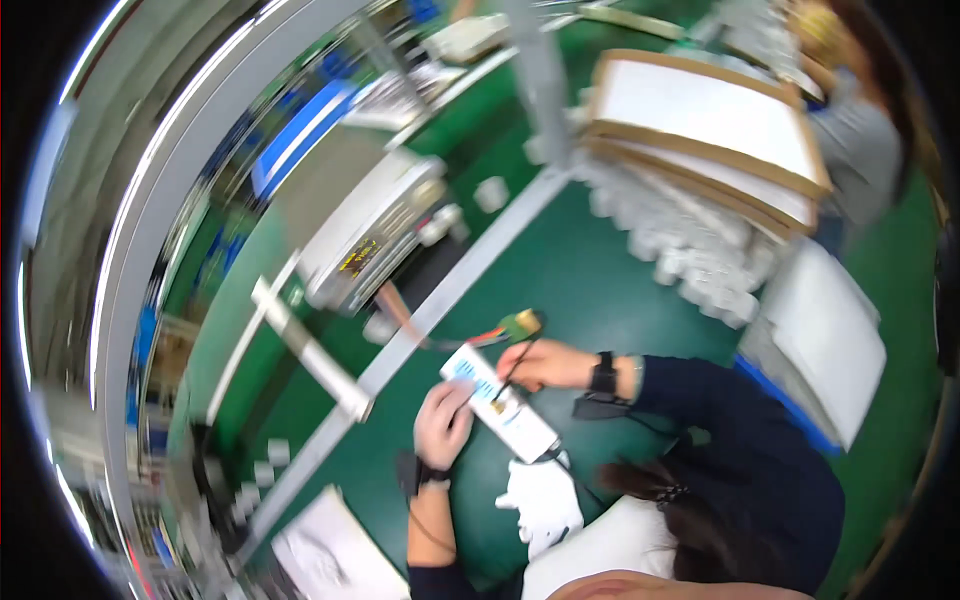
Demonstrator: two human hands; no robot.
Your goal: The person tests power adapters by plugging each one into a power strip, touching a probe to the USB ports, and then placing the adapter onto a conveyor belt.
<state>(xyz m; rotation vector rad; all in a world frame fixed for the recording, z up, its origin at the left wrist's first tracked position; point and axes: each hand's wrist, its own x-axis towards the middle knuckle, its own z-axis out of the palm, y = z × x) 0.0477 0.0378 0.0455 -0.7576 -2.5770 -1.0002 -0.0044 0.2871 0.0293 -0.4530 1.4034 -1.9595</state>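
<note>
A long white rectangular block (521, 427) with blue print lies slantwise in front of me on the green table. My left hand (443, 425) grips its left edge, the fingertips over the printed side. From the right, my right hand (545, 364) has its fingers curled over the block's upper part, pinching a thin black cable (513, 372). Just beyond that hand is a green and yellow connector (522, 323), with red and dark wires running left from it. Motion blur hides the fine detail.
A grey instrument (375, 235) with a lit display stands beyond a metal rail (480, 260). White crumpled cloth (542, 500) lies near me. Stacked cartons (710, 120), clear plastic trays (690, 240) and white sheets (825, 335) are at right. Another person (865, 140) is at far right.
</note>
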